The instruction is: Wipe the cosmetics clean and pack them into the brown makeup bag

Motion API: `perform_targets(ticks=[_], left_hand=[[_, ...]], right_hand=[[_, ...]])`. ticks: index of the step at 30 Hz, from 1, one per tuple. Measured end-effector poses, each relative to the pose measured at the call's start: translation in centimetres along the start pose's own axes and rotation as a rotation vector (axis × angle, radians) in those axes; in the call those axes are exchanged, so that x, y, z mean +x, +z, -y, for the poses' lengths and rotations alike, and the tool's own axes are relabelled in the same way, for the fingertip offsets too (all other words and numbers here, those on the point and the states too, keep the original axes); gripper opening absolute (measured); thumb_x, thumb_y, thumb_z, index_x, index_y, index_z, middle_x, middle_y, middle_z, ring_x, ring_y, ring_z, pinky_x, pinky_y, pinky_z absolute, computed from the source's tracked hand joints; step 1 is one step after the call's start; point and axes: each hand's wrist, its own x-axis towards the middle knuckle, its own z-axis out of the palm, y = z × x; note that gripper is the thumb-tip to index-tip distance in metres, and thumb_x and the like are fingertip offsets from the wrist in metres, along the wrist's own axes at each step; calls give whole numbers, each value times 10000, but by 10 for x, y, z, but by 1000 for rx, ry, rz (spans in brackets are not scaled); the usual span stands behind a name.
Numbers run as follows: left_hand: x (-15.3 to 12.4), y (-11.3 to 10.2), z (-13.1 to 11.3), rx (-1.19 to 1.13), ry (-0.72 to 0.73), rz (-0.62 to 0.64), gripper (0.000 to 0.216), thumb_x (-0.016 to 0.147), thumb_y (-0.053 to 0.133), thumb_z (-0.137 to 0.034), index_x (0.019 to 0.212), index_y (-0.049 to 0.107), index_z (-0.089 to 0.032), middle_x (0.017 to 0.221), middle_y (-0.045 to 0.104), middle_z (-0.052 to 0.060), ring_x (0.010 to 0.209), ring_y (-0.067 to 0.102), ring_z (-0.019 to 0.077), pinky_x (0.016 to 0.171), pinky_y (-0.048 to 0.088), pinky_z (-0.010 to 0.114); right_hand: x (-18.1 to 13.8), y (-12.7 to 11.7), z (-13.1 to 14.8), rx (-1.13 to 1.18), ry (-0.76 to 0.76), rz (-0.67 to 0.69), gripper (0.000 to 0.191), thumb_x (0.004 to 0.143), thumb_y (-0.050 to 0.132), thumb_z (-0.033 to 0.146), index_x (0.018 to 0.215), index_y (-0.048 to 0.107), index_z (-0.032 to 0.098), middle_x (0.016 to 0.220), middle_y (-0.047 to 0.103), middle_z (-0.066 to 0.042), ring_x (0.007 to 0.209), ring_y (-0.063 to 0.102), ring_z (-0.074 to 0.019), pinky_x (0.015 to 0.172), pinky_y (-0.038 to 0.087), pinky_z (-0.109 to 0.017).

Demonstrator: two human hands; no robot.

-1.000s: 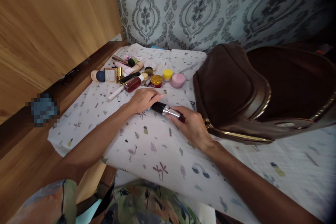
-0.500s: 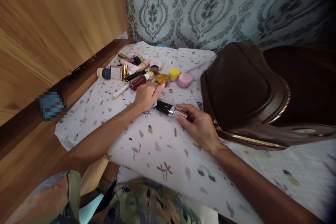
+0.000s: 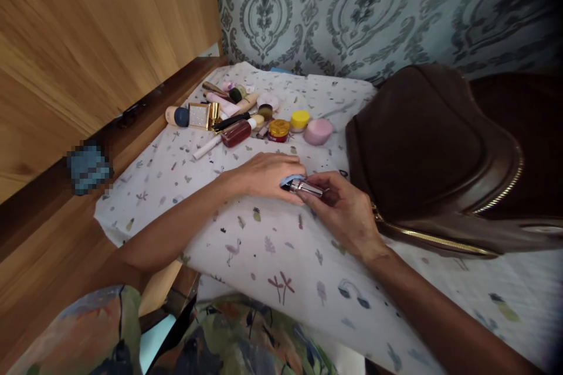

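Note:
A black and silver lipstick-like tube (image 3: 308, 188) lies across between my two hands, above the printed white cloth. My right hand (image 3: 345, 208) is closed round its shiny silver end, thumb and fingers pinching it. My left hand (image 3: 268, 177) wraps over the tube's black end with a small piece of light blue cloth (image 3: 292, 179) pressed against it. Most of the black part is hidden under the left fingers. Beyond my hands lie a dark red bottle (image 3: 236, 133) with a white cap, a gold-lidded jar (image 3: 278, 130), a yellow-lidded pot (image 3: 299, 120) and a pink round container (image 3: 318, 131).
A brown leather bag (image 3: 422, 152) with a gold zip stands at the right. Several cosmetics, among them a glittery square compact (image 3: 199, 116) and a blue-capped bottle (image 3: 176, 116), lie at the back left. A wooden panel (image 3: 109, 23) rises on the left, a patterned curtain (image 3: 308, 12) behind.
My left hand has moved right along the tube, covering its black part with the blue cloth. My right hand keeps hold of the silver end. The view has shifted slightly.

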Motion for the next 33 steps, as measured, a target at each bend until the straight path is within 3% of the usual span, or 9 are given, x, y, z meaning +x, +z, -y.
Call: perform_targets(ticks=[4,11,17,22,28,33], left_hand=[[0,-3,5,3,-37,69,327,822,729,-502,975,640,-227,1032,657,41,919,624,220,647,363,295],[-4,-12,23,-50,-69,137,332,758,756,-480,898,598,-224,948,648,22,831,592,195,644,347,280],[-7,-17,36,-153,-129,179,368,727,761,-498,860,566,-215,841,617,2,758,558,180,612,326,275],[-9,-17,36,-290,-116,174,384,771,706,-562,826,566,-208,761,575,-15,705,544,161,599,313,268],[-11,-18,32,-424,-115,150,410,828,643,-612,863,597,-207,746,553,-18,698,524,154,606,321,284],[-10,-20,28,-570,-117,152,396,841,647,-594,831,579,-203,730,518,-27,691,495,139,598,326,290]], right_hand=[[2,0,-4,-17,-22,-3,398,835,705,498,1086,714,189,965,740,-89,706,648,-189,641,540,-332],[3,-5,0,-80,-78,62,311,889,649,476,970,758,196,839,708,-62,641,606,-174,604,511,-315],[1,-4,1,-8,48,93,339,871,664,480,1032,745,192,836,738,-50,687,648,-193,633,527,-314],[3,-2,1,167,82,36,386,832,688,533,1015,724,196,831,734,-47,688,659,-198,601,532,-310],[6,-6,14,311,138,-5,440,795,713,615,958,694,207,623,636,-10,529,558,-161,460,450,-275],[8,-9,21,359,186,-60,559,710,755,694,941,694,189,586,619,-25,505,511,-158,446,431,-288]])
